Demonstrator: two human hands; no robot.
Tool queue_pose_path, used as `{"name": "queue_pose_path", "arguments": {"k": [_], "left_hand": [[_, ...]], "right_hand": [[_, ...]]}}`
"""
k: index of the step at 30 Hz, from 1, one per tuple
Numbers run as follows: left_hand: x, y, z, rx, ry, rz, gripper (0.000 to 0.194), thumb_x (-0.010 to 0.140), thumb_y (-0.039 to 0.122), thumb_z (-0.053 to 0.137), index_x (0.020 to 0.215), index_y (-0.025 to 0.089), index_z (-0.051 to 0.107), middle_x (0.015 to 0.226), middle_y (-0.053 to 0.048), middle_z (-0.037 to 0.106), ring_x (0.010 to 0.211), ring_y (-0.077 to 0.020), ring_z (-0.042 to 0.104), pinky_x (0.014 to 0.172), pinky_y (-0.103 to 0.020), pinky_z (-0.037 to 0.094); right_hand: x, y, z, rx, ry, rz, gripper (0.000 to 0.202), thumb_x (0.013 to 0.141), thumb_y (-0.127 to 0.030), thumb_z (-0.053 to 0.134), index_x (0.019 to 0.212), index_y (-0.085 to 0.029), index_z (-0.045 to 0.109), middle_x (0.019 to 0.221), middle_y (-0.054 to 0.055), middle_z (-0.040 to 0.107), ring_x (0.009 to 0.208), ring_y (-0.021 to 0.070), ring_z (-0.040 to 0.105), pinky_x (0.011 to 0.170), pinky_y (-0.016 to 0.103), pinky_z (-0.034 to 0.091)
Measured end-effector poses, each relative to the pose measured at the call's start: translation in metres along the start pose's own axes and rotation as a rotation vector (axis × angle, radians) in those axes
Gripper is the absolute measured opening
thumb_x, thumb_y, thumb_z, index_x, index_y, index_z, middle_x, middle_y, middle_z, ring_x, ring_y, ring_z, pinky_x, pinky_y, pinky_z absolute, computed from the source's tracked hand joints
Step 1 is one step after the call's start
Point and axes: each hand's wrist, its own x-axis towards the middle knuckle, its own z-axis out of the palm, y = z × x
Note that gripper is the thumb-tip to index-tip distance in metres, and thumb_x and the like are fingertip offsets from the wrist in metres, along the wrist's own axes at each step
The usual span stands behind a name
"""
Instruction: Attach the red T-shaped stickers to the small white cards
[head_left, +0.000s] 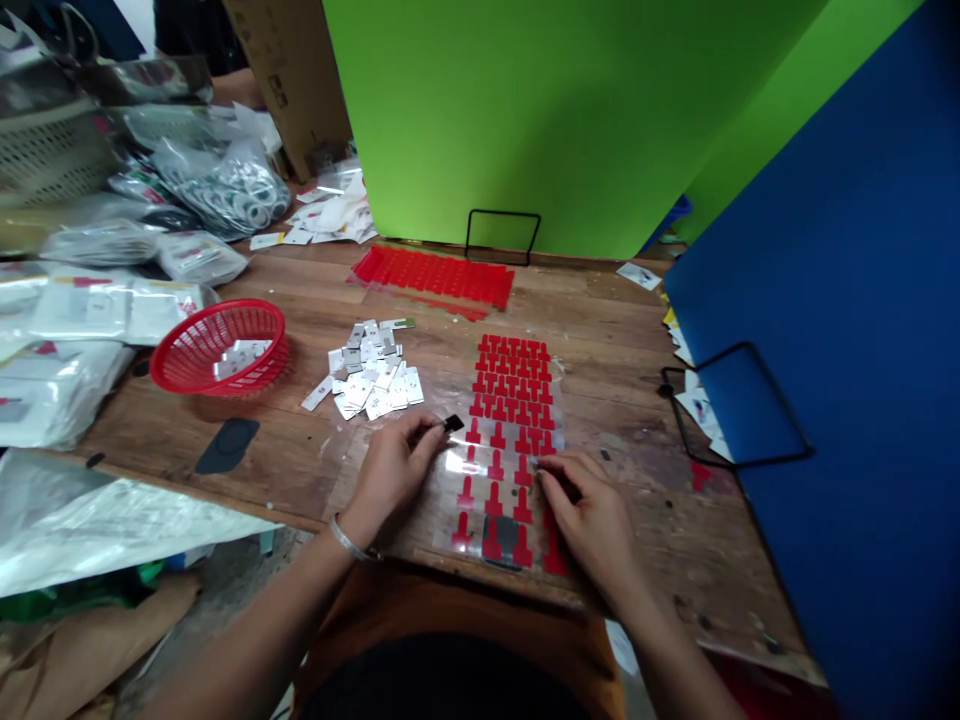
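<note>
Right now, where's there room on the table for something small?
Bare wood shows between the red cut-outs and the black wire stand at right; that looks roomiest. A smaller patch lies between the red basket and the pile of tags. It's crowded with plastic bags at left, and near the left hand and right hand.

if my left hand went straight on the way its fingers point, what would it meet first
Likely the leftmost column of red T-shaped pieces, just beyond the small dark piece the left hand pinches. Its height is unclear, so it might pass over them.
</note>
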Motion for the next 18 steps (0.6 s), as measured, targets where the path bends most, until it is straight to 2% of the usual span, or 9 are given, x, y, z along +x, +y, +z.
{"name": "queue_pose_path", "arguments": {"k": [3, 7, 10, 15, 18], "left_hand": [[0.002, 0.001, 0.02, -0.323, -0.119, -0.139, 0.02, 0.082, 0.035, 0.058, 0.082, 0.016, 0.056, 0.077, -0.004, 0.066, 0.074, -0.016, 0.065, 0.072, -0.028, 0.051], [0.003, -0.003, 0.04, -0.368, -0.203, -0.197, 0.022, 0.08, 0.035, 0.06, 0.081, 0.014, 0.056, 0.074, -0.005, 0.066, 0.072, -0.0147, 0.066, 0.069, -0.026, 0.051], [0.005, -0.005, 0.042, -0.366, -0.207, -0.23, 0.022, 0.081, 0.036, 0.061, 0.081, 0.015, 0.055, 0.072, -0.005, 0.066, 0.068, -0.0132, 0.065, 0.064, -0.023, 0.051], [0.01, -0.002, 0.036, -0.397, -0.205, -0.302, 0.02, 0.08, 0.033, 0.062, 0.081, 0.015, 0.053, 0.069, -0.004, 0.066, 0.063, -0.0115, 0.063, 0.062, -0.023, 0.051], [0.012, 0.003, 0.038, -0.37, -0.209, -0.273, 0.017, 0.082, 0.031, 0.06, 0.083, 0.015, 0.054, 0.07, -0.004, 0.067, 0.061, -0.0108, 0.062, 0.06, -0.023, 0.051]], "right_hand": [[0.009, 0.001, 0.001, -0.045, -0.003, 0.006, 0.015, 0.084, -0.021, 0.048, 0.087, -0.018, 0.063, 0.087, 0.007, 0.062, 0.081, 0.0202, 0.059, 0.075, 0.033, 0.047], [0.031, 0.008, 0.003, -0.158, -0.02, 0.014, 0.012, 0.08, -0.016, 0.047, 0.079, -0.018, 0.059, 0.082, 0.007, 0.058, 0.077, 0.0201, 0.057, 0.073, 0.032, 0.045], [0.046, 0.009, 0.005, -0.245, -0.073, 0.051, 0.011, 0.078, -0.013, 0.047, 0.077, -0.018, 0.057, 0.083, 0.007, 0.056, 0.076, 0.02, 0.055, 0.073, 0.032, 0.044], [0.064, 0.005, 0.001, -0.289, -0.241, 0.122, 0.007, 0.076, -0.013, 0.053, 0.072, -0.018, 0.054, 0.082, 0.006, 0.055, 0.075, 0.0189, 0.053, 0.072, 0.03, 0.042], [0.071, 0.005, -0.002, -0.272, -0.296, 0.154, 0.01, 0.074, -0.011, 0.055, 0.069, -0.019, 0.051, 0.08, 0.005, 0.056, 0.074, 0.0181, 0.052, 0.071, 0.029, 0.04]]}}
